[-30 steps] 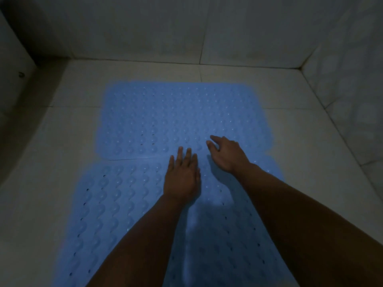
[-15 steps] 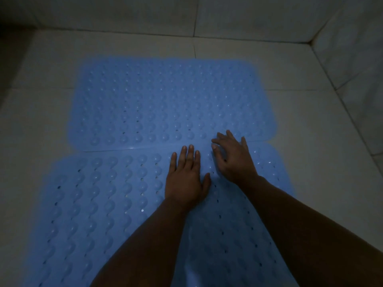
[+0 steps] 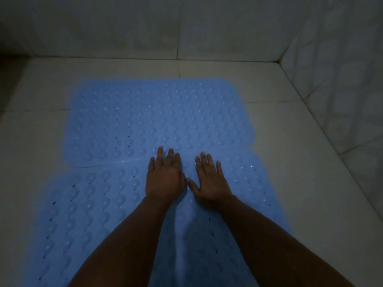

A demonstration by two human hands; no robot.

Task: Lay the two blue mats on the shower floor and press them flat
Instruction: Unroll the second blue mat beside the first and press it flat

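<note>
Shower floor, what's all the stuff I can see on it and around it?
Far mat: one, blue, bumpy, flat on the floor nearer the back wall.
Near mat: one, blue, bumpy with small holes, flat in front of the far mat, edges meeting.
Floor tiles: several, off-white, under and around both mats.
Wall tiles: several, pale grey, behind and at right.
Left hand: one, flat, fingers spread, at the seam.
Right hand: one, flat on the near mat.
</note>
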